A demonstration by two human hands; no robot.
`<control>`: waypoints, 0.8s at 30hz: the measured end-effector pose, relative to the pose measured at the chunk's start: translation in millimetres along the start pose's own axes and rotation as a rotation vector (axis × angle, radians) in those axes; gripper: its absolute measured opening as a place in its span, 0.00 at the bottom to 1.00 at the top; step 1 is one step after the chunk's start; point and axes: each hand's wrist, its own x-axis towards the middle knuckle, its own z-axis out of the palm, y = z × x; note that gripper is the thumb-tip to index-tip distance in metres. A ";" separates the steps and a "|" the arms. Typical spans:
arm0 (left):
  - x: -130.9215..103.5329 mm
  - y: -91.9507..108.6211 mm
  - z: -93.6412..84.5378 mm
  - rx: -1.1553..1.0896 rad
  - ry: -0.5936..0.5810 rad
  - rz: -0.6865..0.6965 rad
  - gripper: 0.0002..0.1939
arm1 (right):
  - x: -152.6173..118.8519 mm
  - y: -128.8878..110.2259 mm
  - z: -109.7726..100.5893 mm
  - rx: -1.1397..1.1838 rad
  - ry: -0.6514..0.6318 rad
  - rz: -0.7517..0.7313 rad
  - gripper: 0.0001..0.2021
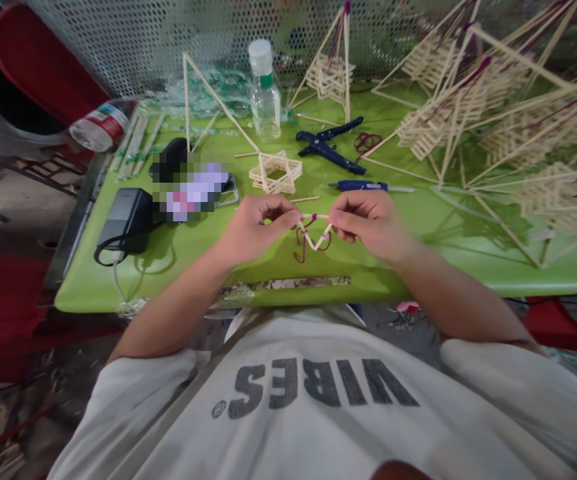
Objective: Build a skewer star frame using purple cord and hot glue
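Between my hands is a small triangle of pale wooden sticks [313, 247], its point toward me and dark red thread [301, 253] hanging from it. My left hand [255, 227] pinches its left corner between thumb and fingers. At the right corner, my right hand [365, 223] grips it the same way. Just beyond my hands lies a star-shaped stack of sticks [284, 170]. A blue glue gun or cutter-like tool [361, 186] rests behind my right hand; its exact kind is unclear.
Blue-handled cutters [331, 143] and a clear bottle [266, 100] stand farther back on the green table [193, 280]. Tall stick frames [448, 113] crowd the right side. A black power adapter [127, 217], a blurred phone [195, 193] and wrapped sticks [135, 143] are at left.
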 end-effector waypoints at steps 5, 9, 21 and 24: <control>2.3 5.1 -0.5 0.041 0.039 -0.039 0.15 | 0.8 4.3 -0.7 -0.085 0.019 0.037 0.14; 2.1 0.6 1.7 0.036 0.049 -0.072 0.15 | 1.3 4.3 0.3 -0.179 0.047 0.027 0.13; 5.6 -7.5 2.9 0.022 0.043 0.034 0.14 | 1.5 1.9 4.4 -0.331 0.100 -0.035 0.13; 6.7 -10.6 2.2 0.037 0.045 0.046 0.14 | 3.3 1.4 4.1 -0.306 0.115 -0.069 0.13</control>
